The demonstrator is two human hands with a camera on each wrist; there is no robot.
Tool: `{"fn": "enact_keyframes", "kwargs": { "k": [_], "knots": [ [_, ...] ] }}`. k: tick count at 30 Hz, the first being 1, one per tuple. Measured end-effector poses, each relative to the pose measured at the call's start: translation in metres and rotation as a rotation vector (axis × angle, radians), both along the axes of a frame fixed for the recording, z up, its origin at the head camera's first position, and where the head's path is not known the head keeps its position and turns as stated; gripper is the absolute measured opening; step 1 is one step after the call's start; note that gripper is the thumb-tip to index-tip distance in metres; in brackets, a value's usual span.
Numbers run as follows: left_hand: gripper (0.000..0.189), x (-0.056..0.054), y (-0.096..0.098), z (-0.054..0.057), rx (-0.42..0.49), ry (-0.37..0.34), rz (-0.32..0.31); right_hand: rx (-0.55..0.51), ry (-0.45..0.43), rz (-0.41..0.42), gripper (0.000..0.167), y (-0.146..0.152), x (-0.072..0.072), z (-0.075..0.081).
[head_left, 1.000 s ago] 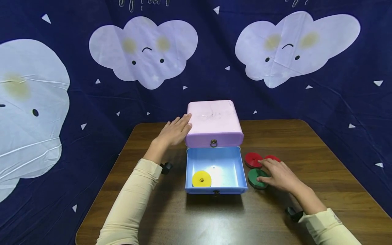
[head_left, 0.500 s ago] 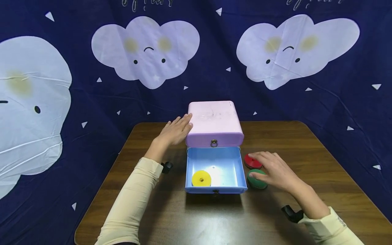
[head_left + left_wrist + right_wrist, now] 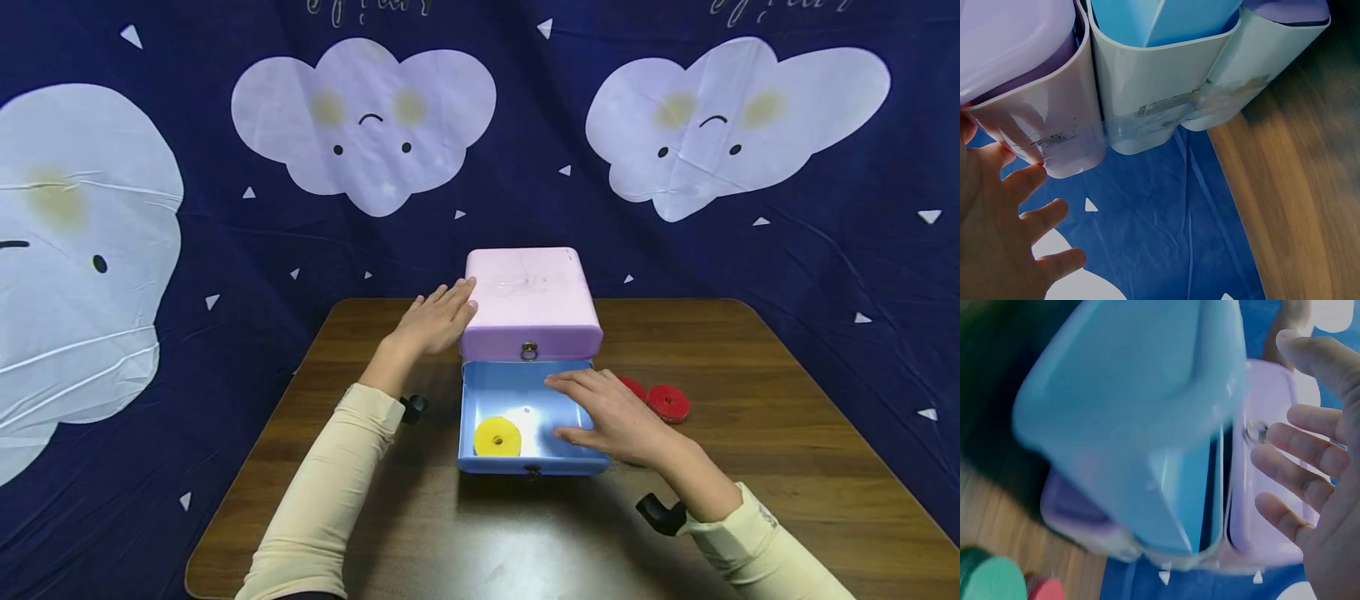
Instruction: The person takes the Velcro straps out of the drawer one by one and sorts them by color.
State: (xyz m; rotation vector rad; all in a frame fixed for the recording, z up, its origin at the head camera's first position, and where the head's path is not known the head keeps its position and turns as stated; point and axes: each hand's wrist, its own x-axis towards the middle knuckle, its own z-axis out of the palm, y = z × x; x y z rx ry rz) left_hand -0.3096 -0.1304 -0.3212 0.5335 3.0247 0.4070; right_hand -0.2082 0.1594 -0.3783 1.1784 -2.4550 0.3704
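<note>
A small drawer cabinet (image 3: 528, 283) with a pink top stands on the table, its blue drawer (image 3: 487, 387) pulled out below a closed purple drawer (image 3: 1272, 506). Inside the blue drawer, at its front left, lies a yellow disc (image 3: 498, 437) with a centre hole. My left hand (image 3: 433, 321) rests with extended fingertips against the cabinet's upper left side. My right hand (image 3: 618, 417), fingers spread and holding nothing, hovers over the blue drawer's right edge. Two red discs (image 3: 668, 403) lie right of the drawer. A green disc (image 3: 997, 578) shows in the right wrist view; my right hand mostly hides it from the head view.
The wooden table (image 3: 750, 367) reaches back to a dark blue curtain (image 3: 525, 225) with cloud prints. Another purple drawer (image 3: 1072, 503) sits under the blue one, seen from the right wrist. The open drawer's front juts toward me.
My right hand has left the red and green discs and moved left to above the drawer's right edge. The left hand stays at the cabinet's side. The drawer has not moved.
</note>
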Motion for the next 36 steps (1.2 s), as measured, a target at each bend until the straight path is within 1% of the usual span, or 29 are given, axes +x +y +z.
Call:
{"fn": "enact_keyframes", "kwargs": {
  "k": [6, 11, 17, 23, 27, 32, 36],
  "knots": [
    [0.057, 0.0, 0.0, 0.0, -0.004, 0.009, 0.01, 0.084, -0.07, 0.057, 0.067, -0.027, -0.009, -0.004],
    [0.057, 0.0, 0.0, -0.001, -0.012, 0.016, 0.013, 0.174, -0.131, 0.103, 0.069, -0.042, -0.017, -0.01],
    [0.056, -0.001, 0.001, -0.001, -0.013, 0.025, 0.007, 0.275, -0.234, 0.127, 0.07, -0.055, -0.024, -0.014],
    [0.056, -0.001, 0.0, -0.001, -0.013, 0.021, 0.01, 0.376, -0.311, 0.151, 0.068, -0.062, -0.028, -0.015],
    [0.056, -0.001, 0.0, 0.0, -0.009, 0.02, 0.013, 0.403, -0.366, 0.185, 0.066, -0.064, -0.03, -0.015],
    [0.056, 0.0, 0.001, 0.0, -0.007, 0.02, 0.008, 0.431, -0.43, 0.207, 0.066, -0.067, -0.032, -0.015],
    [0.056, 0.001, 0.001, -0.001, -0.008, 0.019, 0.007, 0.447, -0.443, 0.227, 0.066, -0.07, -0.033, -0.017]
  ]
}}
